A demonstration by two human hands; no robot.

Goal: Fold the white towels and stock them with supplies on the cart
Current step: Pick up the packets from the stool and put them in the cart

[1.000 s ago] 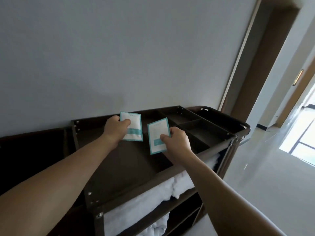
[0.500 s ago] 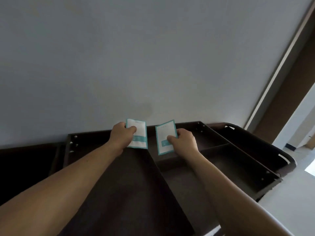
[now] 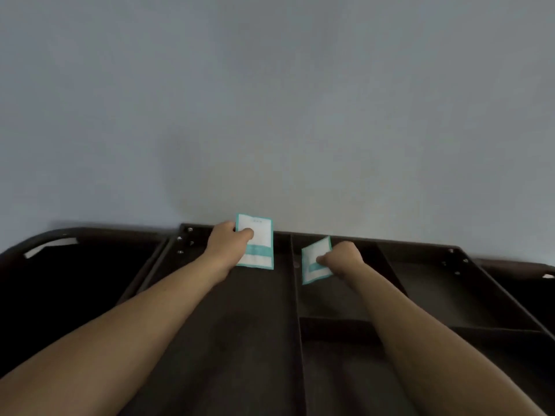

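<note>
Both arms reach over the dark brown cart top [image 3: 234, 340], which is split into compartments by dividers. My left hand [image 3: 228, 243] holds a white and teal packet [image 3: 256, 249] upright at the far end of the large middle compartment, near the back wall. My right hand [image 3: 342, 259] grips a second white and teal packet [image 3: 313, 262], tilted, in the far compartment just right of the long divider [image 3: 295, 310]. No towels show in this view.
A grey wall [image 3: 270, 100] rises directly behind the cart. Smaller compartments [image 3: 444, 295] lie to the right, and a dark bag frame with a curved rail [image 3: 45, 244] sits at the left end. Another rail end [image 3: 534, 270] shows at far right.
The view has swung left and closer over the cart top. Both hands moved toward the back of the tray, and the right packet dropped lower into the compartment right of the divider.
</note>
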